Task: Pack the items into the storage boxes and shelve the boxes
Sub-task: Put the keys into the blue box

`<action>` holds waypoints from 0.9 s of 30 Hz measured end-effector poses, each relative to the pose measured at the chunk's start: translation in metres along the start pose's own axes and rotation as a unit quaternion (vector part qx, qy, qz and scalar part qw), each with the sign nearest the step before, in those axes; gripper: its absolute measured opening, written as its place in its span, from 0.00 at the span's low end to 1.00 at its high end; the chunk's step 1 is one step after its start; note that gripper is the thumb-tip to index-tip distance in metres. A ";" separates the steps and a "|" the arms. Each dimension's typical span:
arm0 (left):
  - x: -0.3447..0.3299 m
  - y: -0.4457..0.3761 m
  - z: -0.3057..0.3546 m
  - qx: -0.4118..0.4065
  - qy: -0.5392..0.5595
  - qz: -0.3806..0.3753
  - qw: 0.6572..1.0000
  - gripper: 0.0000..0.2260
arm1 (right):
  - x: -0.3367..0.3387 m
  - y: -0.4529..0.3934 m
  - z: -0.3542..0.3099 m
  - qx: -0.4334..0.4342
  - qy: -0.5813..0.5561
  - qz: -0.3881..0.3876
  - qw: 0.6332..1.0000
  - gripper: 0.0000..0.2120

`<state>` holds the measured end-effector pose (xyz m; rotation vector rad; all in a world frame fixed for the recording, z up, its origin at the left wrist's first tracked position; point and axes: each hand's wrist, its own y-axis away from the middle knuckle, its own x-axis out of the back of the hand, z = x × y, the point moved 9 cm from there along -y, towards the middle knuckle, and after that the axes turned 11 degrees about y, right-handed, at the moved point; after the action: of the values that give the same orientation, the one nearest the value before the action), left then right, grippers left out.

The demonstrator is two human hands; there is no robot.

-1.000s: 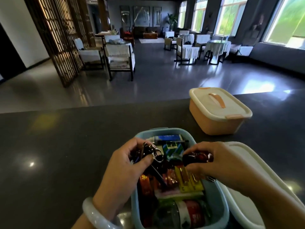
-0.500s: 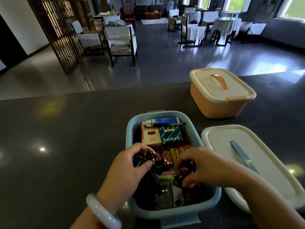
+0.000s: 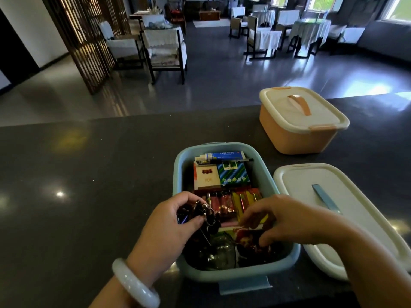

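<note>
While my left hand (image 3: pixel 175 221) curls round a dark bunch of keys (image 3: pixel 205 215) over the near left corner of the blue box (image 3: pixel 224 277), my right hand (image 3: pixel 282 221) reaches into the near right corner, fingers bent down onto a reddish packet (image 3: pixel 245 240); whether they pinch it I cannot tell. Packing is the step in hand, I judge. Next the keys need a gap among the cartons, then the lid (image 3: pixel 360 210) lying beside the box's right edge on the countertop (image 3: pixel 89 174). The orange box (image 3: pixel 300 123) sits lidded by the far edge.

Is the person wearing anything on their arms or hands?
Yes. The left wrist has a smooth, chunky, pale milky-white bangle. The left hand and right hand are bare, with no gloves and no rings that show. Both forearms are bare too, with no sleeves in view.
</note>
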<state>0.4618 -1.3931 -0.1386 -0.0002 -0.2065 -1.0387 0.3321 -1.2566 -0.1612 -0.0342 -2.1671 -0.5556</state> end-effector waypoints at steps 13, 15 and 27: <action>-0.014 -0.001 0.000 0.016 0.103 -0.015 0.994 0.13 | -0.007 -0.021 -0.048 0.086 -0.213 0.043 0.972 0.23; -0.015 0.001 -0.004 0.023 0.120 -0.022 0.992 0.13 | -0.012 -0.024 -0.050 0.083 -0.217 0.051 0.971 0.20; 0.023 0.004 -0.019 -0.032 -0.061 0.015 0.998 0.19 | -0.015 -0.028 -0.034 0.020 -0.191 0.038 0.981 0.06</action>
<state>0.4802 -1.4126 -0.1532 -0.1244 -0.2833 -1.0167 0.3609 -1.2928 -0.1658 -0.2158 -2.5363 -0.4920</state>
